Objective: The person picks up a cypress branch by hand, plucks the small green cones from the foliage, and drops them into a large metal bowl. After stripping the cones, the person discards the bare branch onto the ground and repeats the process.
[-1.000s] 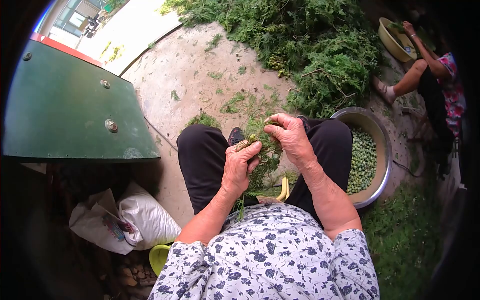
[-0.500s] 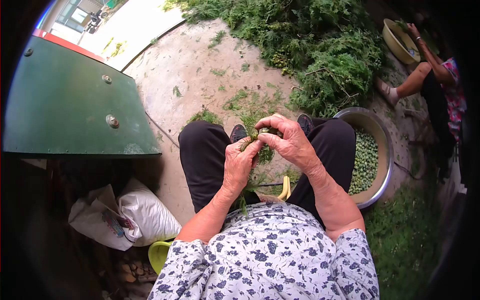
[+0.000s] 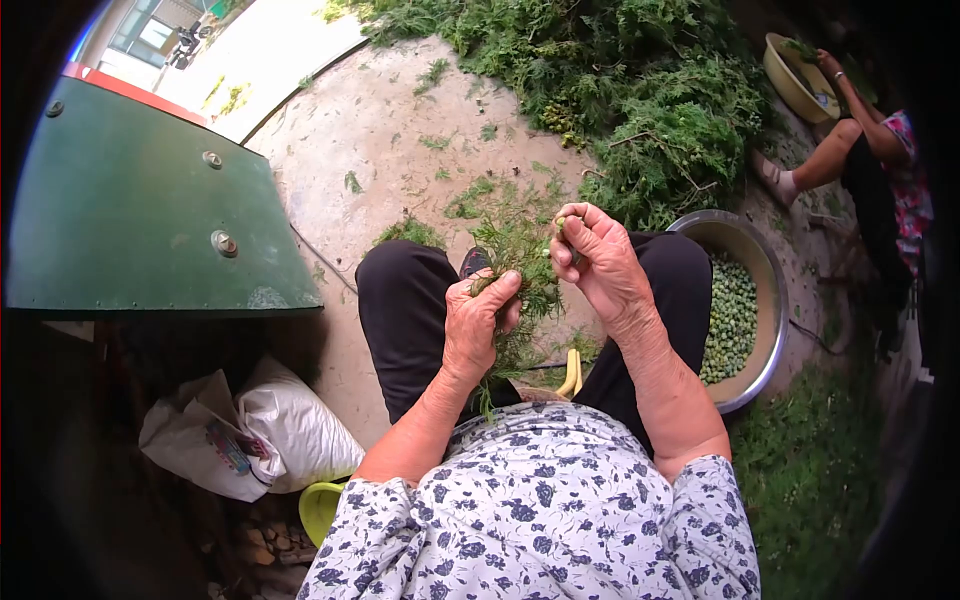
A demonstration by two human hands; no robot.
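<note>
Head view: conifer sprig (image 3: 532, 290) gripped by left hand (image 3: 475, 325); right hand (image 3: 608, 268) now drawn back, green cones (image 3: 560, 222) pinched, apparently plucked!

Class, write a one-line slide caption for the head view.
Left hand grips a leafy sprig; right hand holds small green berries near a bowl of more.

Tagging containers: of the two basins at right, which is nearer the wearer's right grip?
The silver-rimmed basin beside the right knee, holding small green pieces; the pale yellow basin is farther off, by the other person.
</note>
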